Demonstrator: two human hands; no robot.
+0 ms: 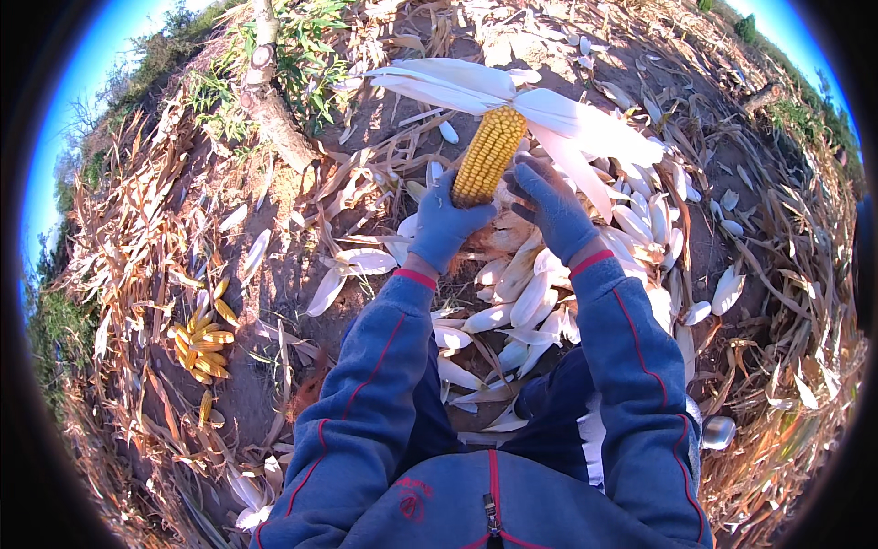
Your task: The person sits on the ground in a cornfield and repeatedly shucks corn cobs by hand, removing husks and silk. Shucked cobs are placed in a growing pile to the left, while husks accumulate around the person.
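A yellow ear of corn (494, 154) is held up in front of me, its rows of kernels bare. The pale husk (590, 126) is peeled back and fans out from the ear's far end to both sides. My gloved left hand (447, 222) is closed around the near end of the ear. Just to the right of the ear is my gloved right hand (554, 207), its fingers partly bent and apart. Nothing shows in its grip; whether its fingertips touch the husk is hard to see.
Below my hands and around my legs lies a heap of unhusked ears (530, 302). Several husked yellow ears (203, 348) are piled on the ground at left. A tree trunk (274, 123) stands at far left. Dry stalks and leaves (777, 247) litter the soil.
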